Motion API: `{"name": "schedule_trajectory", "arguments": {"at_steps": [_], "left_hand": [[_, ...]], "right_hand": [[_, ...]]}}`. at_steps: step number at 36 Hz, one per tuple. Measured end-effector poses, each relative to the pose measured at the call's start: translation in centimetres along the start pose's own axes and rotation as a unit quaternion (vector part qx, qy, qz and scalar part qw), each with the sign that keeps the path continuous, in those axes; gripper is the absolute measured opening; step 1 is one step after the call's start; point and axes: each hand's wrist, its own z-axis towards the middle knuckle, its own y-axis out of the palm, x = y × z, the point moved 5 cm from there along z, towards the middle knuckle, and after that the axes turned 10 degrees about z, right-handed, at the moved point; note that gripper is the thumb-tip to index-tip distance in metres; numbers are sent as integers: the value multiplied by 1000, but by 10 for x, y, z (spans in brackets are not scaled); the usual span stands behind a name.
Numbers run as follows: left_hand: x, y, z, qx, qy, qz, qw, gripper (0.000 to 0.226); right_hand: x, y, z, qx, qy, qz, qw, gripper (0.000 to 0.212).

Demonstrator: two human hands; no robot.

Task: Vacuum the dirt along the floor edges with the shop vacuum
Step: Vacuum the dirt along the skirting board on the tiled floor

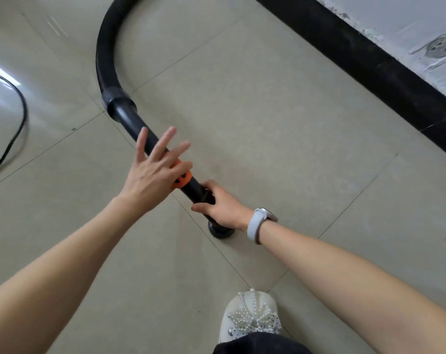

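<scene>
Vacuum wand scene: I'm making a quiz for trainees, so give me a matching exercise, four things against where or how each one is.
Things:
1. left hand
2. right hand
3. orange collar
4. black baseboard

States:
A. runs along the foot of the white wall
B. gripping the lower wand, just above the nozzle
C. fingers spread open over the wand
D. ringing the wand between the two hands

Pairs: 1-C, 2-B, 3-D, 4-A
</scene>
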Motion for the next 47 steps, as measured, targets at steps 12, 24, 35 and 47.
{"name": "schedule_trajectory", "arguments": {"at_steps": [12, 24, 35, 47], "left_hand": [[56, -2, 26, -119, 77, -11, 990, 19], [133, -11, 114, -79, 184, -91, 976, 42], [205, -99, 195, -176, 188, -71, 964, 52], [175, -356, 258, -253, -56, -335, 906, 42]], "right_hand": [[40, -49, -39, -13, 17, -203, 979, 39], [83, -192, -110, 30, 80, -288, 954, 35], [88, -294, -211, 276, 120, -250, 920, 33], [-166, -344, -345, 457, 10, 386, 801, 46]]}}
